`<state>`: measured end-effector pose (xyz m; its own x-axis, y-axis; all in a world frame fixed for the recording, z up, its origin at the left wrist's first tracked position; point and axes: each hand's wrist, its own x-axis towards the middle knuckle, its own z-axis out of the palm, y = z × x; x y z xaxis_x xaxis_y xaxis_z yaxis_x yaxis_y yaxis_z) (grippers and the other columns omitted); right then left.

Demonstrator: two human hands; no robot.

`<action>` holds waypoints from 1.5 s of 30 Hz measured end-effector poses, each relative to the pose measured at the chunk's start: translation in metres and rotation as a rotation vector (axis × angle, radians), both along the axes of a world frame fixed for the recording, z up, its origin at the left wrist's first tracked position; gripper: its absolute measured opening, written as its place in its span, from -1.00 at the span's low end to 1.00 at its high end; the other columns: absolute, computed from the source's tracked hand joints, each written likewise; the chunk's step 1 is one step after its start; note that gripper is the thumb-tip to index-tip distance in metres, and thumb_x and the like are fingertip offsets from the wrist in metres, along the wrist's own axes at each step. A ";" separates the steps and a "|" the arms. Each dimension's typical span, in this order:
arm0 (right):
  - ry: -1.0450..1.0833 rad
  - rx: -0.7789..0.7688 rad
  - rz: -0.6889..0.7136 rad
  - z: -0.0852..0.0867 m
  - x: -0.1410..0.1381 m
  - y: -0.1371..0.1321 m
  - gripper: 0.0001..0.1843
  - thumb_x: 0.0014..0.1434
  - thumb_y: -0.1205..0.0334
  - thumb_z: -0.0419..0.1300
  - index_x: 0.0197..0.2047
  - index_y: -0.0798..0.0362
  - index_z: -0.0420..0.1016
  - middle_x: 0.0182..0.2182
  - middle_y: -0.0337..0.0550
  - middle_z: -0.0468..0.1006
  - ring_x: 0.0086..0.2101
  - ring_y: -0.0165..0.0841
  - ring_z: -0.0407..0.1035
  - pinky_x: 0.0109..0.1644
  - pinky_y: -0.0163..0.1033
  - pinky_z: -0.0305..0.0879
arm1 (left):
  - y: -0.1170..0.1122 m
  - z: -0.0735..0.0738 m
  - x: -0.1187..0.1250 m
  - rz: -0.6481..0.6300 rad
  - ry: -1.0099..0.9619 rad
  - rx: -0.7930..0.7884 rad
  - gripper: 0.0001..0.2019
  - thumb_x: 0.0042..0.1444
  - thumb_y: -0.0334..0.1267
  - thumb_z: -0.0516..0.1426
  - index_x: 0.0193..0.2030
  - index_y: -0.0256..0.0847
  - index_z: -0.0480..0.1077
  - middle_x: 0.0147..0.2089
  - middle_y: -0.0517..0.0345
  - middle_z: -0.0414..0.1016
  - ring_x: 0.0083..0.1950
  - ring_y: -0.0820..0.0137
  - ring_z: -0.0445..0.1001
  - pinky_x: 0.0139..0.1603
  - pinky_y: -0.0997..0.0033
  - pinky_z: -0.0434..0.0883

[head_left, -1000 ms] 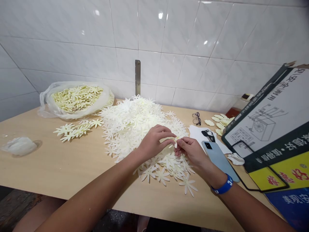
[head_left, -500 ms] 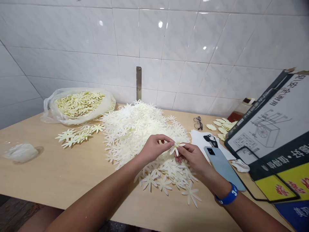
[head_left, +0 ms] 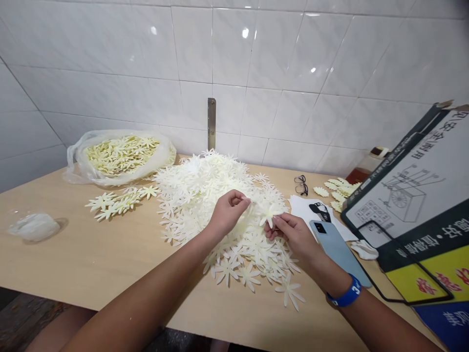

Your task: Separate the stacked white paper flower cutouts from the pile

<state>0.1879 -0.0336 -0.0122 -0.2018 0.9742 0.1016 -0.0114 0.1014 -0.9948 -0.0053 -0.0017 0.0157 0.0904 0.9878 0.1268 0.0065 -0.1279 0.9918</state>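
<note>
Right grip (head_left: 289,235) pinches a cream flower cutout (head_left: 270,215) just above the heap of cutouts (head_left: 205,195) on the worktop (head_left: 73,244); left grip (head_left: 229,212) curls closed beside it, perhaps touching its edge.

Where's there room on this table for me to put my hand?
Bare table below the loose paper flowers and left of the big flower pile has most room. Crowded around the left hand, right hand and phone.
</note>
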 end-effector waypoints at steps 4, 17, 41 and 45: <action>0.052 -0.031 -0.038 0.001 -0.001 0.000 -0.63 0.11 -0.07 0.29 -0.45 0.11 0.51 -0.47 -0.12 0.53 -0.46 -0.36 0.43 -0.34 -0.25 0.41 | 0.005 -0.001 -0.005 0.102 -0.042 0.053 -0.89 0.02 -0.24 0.18 -0.32 -0.19 0.38 -0.50 0.30 0.32 -0.50 0.55 0.18 -0.48 0.54 0.10; 0.019 0.018 -0.155 0.000 0.000 0.000 -0.61 0.15 -0.06 0.27 -0.49 0.10 0.51 -0.49 -0.14 0.49 -0.48 -0.37 0.37 -0.36 -0.26 0.36 | 0.005 -0.008 -0.006 0.092 0.307 0.298 -0.85 0.15 -0.21 0.12 -0.20 -0.14 0.49 -0.30 0.15 0.52 -0.23 0.36 0.46 -0.11 0.36 0.36; -0.186 0.133 -0.155 0.002 -0.008 -0.002 -0.54 0.18 -0.09 0.21 -0.58 0.07 0.44 -0.63 -0.19 0.43 -0.52 -0.36 0.32 -0.38 -0.26 0.22 | -0.009 -0.013 0.005 -0.204 0.377 0.536 -0.85 0.05 -0.16 0.28 -0.24 -0.11 0.55 0.03 0.03 0.47 0.13 0.22 0.38 0.18 0.20 0.29; -0.173 0.124 -0.154 0.001 -0.006 -0.003 -0.54 0.22 -0.07 0.18 -0.58 0.06 0.41 -0.61 -0.19 0.43 -0.50 -0.35 0.33 -0.36 -0.25 0.24 | -0.012 -0.012 0.010 -0.108 0.279 0.432 -0.88 0.14 -0.22 0.19 -0.36 -0.16 0.53 0.00 0.03 0.48 0.08 0.27 0.41 0.14 0.25 0.32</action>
<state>0.1816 -0.0368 -0.0111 -0.0766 0.9770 0.1988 0.1827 0.2097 -0.9605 0.0048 -0.0137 0.0042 0.2771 0.8339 0.4774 0.2270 -0.5396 0.8108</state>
